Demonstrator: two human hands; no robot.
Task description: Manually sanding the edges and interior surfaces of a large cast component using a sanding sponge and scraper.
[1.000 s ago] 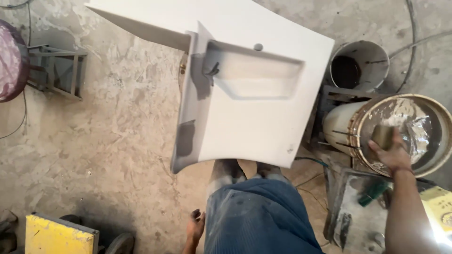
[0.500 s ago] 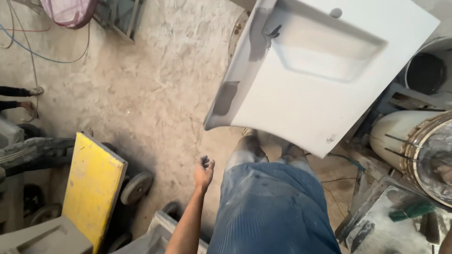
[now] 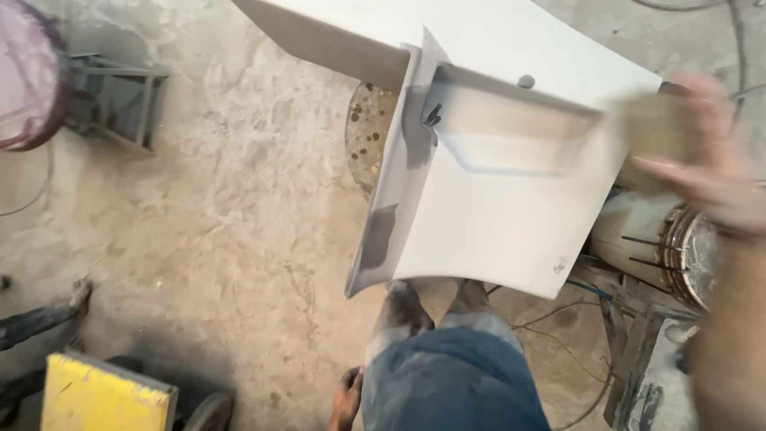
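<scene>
Over the smooth white basin panel (image 3: 511,215), blurred right-hand fingers (image 3: 702,172) grip a tan rectangular block (image 3: 650,128); left hand (image 3: 348,395) hangs loosely curled.

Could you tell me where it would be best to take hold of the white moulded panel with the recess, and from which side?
Probably by the near straight edge of the white panel, coming from the side where the person stands. That edge overhangs its support and is bare, so fingers could wrap under it. The recess is shallow and smooth-walled, giving little purchase, and the left flange carries grey patches, possibly wet.
</scene>
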